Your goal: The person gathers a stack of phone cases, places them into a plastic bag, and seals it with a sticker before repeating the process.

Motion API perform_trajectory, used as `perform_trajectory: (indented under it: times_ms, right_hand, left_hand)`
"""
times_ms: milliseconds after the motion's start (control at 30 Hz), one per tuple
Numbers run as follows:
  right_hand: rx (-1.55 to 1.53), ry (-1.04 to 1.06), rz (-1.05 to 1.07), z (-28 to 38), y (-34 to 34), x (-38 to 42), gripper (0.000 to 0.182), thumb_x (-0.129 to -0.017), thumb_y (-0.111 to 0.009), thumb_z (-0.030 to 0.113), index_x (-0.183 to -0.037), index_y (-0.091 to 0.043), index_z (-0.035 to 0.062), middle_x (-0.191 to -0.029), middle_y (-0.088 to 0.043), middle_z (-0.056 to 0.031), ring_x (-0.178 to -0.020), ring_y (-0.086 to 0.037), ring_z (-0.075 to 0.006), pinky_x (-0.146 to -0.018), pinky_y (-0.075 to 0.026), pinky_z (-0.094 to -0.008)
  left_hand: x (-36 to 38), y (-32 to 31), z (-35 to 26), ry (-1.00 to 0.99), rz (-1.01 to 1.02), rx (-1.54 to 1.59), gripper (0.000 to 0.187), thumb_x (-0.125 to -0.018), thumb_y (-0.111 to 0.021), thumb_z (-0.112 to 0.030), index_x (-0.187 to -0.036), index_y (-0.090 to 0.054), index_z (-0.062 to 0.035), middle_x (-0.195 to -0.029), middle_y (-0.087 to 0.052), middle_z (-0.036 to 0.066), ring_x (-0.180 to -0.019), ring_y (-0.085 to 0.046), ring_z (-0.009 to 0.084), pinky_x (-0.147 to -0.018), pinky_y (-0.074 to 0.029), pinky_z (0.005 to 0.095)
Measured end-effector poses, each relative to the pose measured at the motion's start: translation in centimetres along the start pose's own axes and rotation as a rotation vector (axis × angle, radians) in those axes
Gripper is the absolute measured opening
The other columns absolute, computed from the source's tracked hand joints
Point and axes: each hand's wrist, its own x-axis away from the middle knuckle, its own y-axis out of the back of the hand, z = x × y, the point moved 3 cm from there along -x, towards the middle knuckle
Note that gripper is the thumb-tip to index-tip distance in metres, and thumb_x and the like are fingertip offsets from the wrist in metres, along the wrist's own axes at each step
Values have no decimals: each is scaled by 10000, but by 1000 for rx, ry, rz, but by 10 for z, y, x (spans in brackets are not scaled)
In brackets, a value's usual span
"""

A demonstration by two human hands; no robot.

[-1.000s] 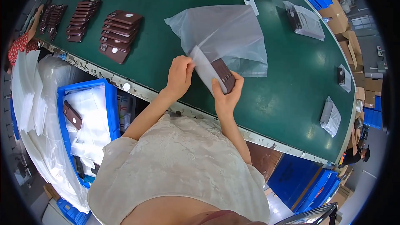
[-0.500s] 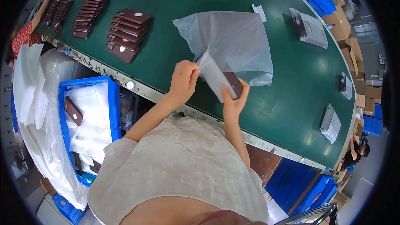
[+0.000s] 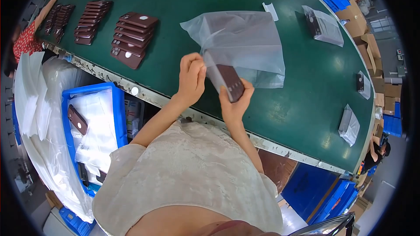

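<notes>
In the centre of the frame, our right hand (image 3: pixel 234 98) is holding the lower end of a dark stack (image 3: pixel 230 78), and our left hand (image 3: pixel 191 76) is pinching with closed fingers the edge of the clear sleeve (image 3: pixel 213 71) which is lying along this stack. Just above our hands, a big bag (image 3: pixel 245 43) is lying on the green table (image 3: pixel 297 100), with dark contents showing through its film. At the upper left of the frame, brown cases (image 3: pixel 133 39) are resting in overlapping rows, and at the right side three wrapped packs (image 3: pixel 326 28) are lying well apart from our hands.
</notes>
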Motion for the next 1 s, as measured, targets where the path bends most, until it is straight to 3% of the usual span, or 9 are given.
perform_trajectory:
  times_ms: [67,167,200,300,467,600,733,833,1000]
  right_hand:
    - [79,141,3,5,-8,3,527,-792,-778,81,-1220,-480,3,-1096,-530,-122,-982,-541,-232,-891,-445,-365]
    - [202,210,18,14,-13,5,566,-727,-770,32,-1208,-475,-9,-1119,-530,-218,-1002,-534,-390,-877,-441,-463]
    - [202,206,22,15,-11,6,566,-727,-770,32,-1208,-475,-9,-1119,-530,-218,-1002,-534,-390,-877,-441,-463]
    - [209,130,63,15,-10,5,592,-722,-768,42,-1227,-463,-12,-1145,-524,-227,-1036,-523,-405,-895,-433,-473]
    - [235,188,23,2,-20,11,615,-734,-762,54,-1259,-453,-26,-1179,-513,-242,-1070,-506,-423,-920,-421,-487]
    - [210,117,83,-22,-35,8,626,-767,-762,68,-1286,-433,-47,-1156,-501,-213,-1075,-514,-366,-968,-399,-427]
    - [266,192,168,-3,-36,4,730,-745,-803,115,-1322,-398,-74,-1169,-495,-261,-1072,-521,-424,-962,-424,-440]
    - [365,198,301,-10,-21,5,694,-744,-821,151,-1271,-439,-90,-1138,-503,-269,-1024,-523,-457,-870,-466,-483]
    - [425,285,335,-23,-41,-7,566,-754,-806,147,-1192,-514,-63,-1103,-517,-258,-956,-530,-470,-758,-477,-505]
  left_hand:
    - [2,2,-3,-112,-58,-123,46,-957,-569,-61,-969,-534,-33,-954,-582,135,-838,-556,319,-773,-450,386]
    - [6,3,5,-143,37,-94,76,-900,-602,-28,-947,-547,-48,-918,-582,123,-819,-559,337,-749,-452,410]
    - [7,5,6,-138,37,-96,76,-900,-602,-28,-947,-547,-48,-918,-582,123,-819,-559,337,-749,-452,410]
    - [2,12,2,-408,45,-128,147,-888,-613,6,-1002,-527,-31,-926,-572,157,-802,-547,353,-711,-456,424]
    - [28,-7,-6,-384,122,-59,173,-807,-646,-6,-942,-547,-52,-928,-588,113,-803,-557,324,-706,-438,414]
    - [42,-6,0,-318,200,-47,154,-808,-634,1,-917,-537,-49,-919,-581,116,-812,-552,333,-712,-429,423]
    - [34,5,13,-140,120,-175,142,-838,-616,24,-934,-522,-19,-914,-558,162,-815,-537,375,-725,-437,439]
    - [36,6,19,-44,309,-295,118,-846,-609,1,-920,-518,-6,-919,-539,175,-819,-523,390,-732,-429,444]
    - [34,11,10,-126,306,-178,101,-831,-599,-31,-872,-506,-31,-871,-517,149,-804,-510,368,-709,-409,445]
